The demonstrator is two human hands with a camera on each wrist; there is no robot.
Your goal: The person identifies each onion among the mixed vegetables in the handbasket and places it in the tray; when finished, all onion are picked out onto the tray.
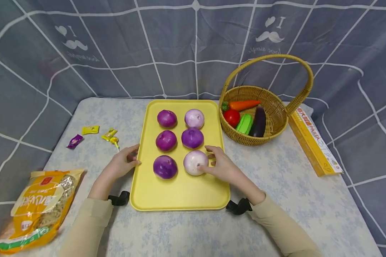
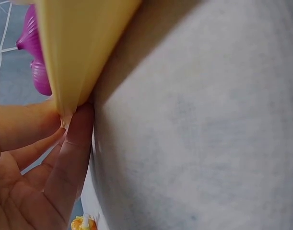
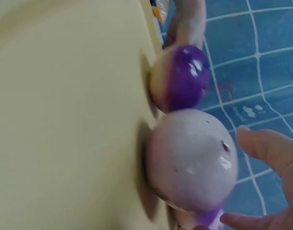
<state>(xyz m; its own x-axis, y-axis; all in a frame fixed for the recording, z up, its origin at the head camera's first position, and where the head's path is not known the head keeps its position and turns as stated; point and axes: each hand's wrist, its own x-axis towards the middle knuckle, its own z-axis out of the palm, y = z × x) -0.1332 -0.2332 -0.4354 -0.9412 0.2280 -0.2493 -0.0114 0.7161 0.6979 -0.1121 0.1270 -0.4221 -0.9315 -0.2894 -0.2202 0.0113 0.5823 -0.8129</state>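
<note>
A yellow tray (image 1: 178, 196) holds two ribbed purple onions (image 1: 166, 140) and several smooth purple-and-white turnips (image 1: 193, 138). My left hand (image 1: 123, 162) is at the tray's left edge, thumb and fingers pinching the rim (image 2: 69, 103) in the left wrist view. At the near right of the group lies a pale turnip (image 1: 195, 163), and my right hand (image 1: 223, 166) spreads around it. Seen from the right wrist, the thumb (image 3: 266, 143) stands slightly apart from the pale turnip (image 3: 192, 160). A purple-topped turnip (image 3: 182, 79) sits beyond it on the tray.
Back right, a wicker basket (image 1: 276, 123) holds a carrot, tomato, eggplant and green vegetable. Beside it lies a pasta box (image 1: 315, 142). Wrapped candies (image 1: 90, 130) and a lollipop (image 1: 114, 140) are left of the tray, with an orange food bag (image 1: 41, 207) at the near left.
</note>
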